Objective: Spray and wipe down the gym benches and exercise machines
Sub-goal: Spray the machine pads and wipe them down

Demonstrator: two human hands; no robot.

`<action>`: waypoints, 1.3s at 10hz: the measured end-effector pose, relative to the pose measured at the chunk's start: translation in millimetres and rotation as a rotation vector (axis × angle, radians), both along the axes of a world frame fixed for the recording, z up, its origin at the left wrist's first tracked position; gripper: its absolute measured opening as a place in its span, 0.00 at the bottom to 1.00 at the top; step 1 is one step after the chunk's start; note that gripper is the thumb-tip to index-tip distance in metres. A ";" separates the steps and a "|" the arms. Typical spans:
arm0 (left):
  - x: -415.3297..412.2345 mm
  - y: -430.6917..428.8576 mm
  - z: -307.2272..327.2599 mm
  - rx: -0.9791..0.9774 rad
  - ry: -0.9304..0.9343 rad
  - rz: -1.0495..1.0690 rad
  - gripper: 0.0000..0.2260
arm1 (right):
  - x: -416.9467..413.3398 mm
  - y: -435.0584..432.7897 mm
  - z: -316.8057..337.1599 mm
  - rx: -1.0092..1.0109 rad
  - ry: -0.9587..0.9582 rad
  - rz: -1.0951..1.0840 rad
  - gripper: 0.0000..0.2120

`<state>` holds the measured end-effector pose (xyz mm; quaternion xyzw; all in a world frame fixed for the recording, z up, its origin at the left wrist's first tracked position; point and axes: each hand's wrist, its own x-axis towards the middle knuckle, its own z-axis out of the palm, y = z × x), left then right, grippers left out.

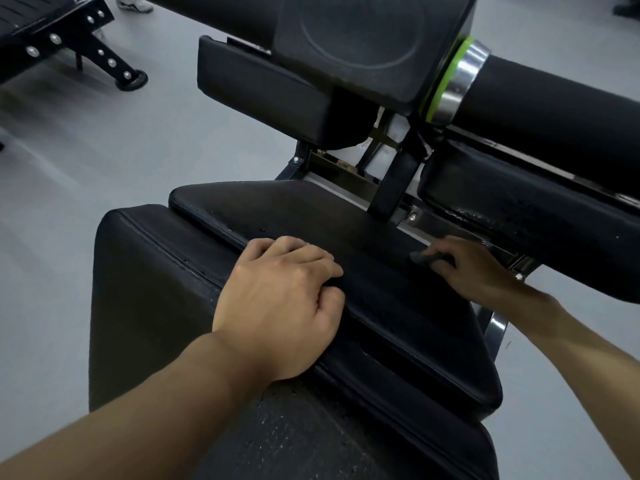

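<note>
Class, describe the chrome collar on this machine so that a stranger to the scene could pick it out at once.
Start at the black machine that fills the view, then find the thick black roller at its upper right. Where the roller meets the square pad sits the collar: a shiny silver band amid matte black, edged by the scene's only green ring.

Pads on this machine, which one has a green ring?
The round roller at upper right: a green ring caps its end; the others have none.
</note>
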<state>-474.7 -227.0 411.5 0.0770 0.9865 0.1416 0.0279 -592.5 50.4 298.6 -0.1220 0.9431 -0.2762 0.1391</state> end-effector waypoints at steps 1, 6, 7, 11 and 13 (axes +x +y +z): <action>-0.7 1.0 0.0 0.004 0.006 -0.001 0.24 | -25.9 -24.4 -14.1 0.055 0.016 -0.037 0.08; -0.5 -0.1 0.0 0.002 0.018 -0.015 0.24 | -0.6 -22.7 5.2 0.000 -0.003 -0.020 0.09; -0.6 -0.1 -0.8 0.000 0.029 -0.016 0.23 | 26.9 -0.1 22.2 -0.004 -0.045 0.050 0.09; -1.4 -0.5 -2.2 -0.005 0.036 -0.009 0.23 | 48.3 -4.9 40.2 -0.018 -0.080 0.044 0.10; -0.8 -0.5 -2.2 -0.006 0.036 -0.020 0.23 | 19.7 -42.0 28.7 0.016 -0.045 0.004 0.11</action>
